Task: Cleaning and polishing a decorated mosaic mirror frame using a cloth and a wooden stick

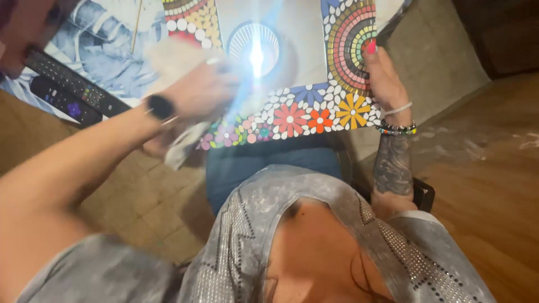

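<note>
Wiping is the step in hand, by my reading: the left hand (196, 92) is blurred over the mosaic mirror (303, 115), fingers bunched on a pale cloth (182, 147) whose tail hangs off at seven o'clock from the wrist. The mirror lies across the person's lap, reaching away toward twelve o'clock, with its flower border along the near edge and a rainbow arc of tiles at one o'clock. The right hand (383, 78) sits at three o'clock on the frame, fingers curled over the edge and steadying it, holding nothing else.

What the next stroke calls for, I judge, is light pressure across the raised tiles while that right hand braces the frame so it doesn't slide off the knees.

Now the hard parts. A bright glare (256, 53) sits dead centre on the glass, so the surface under it can't be read. The left hand is motion-smeared; how tight its grip is, I can't tell exactly. The mirror's far end runs out of view at twelve. At ten o'clock two remote controls (67, 90) lie on a leaf-print cloth (106, 47), partly cut off.
</note>
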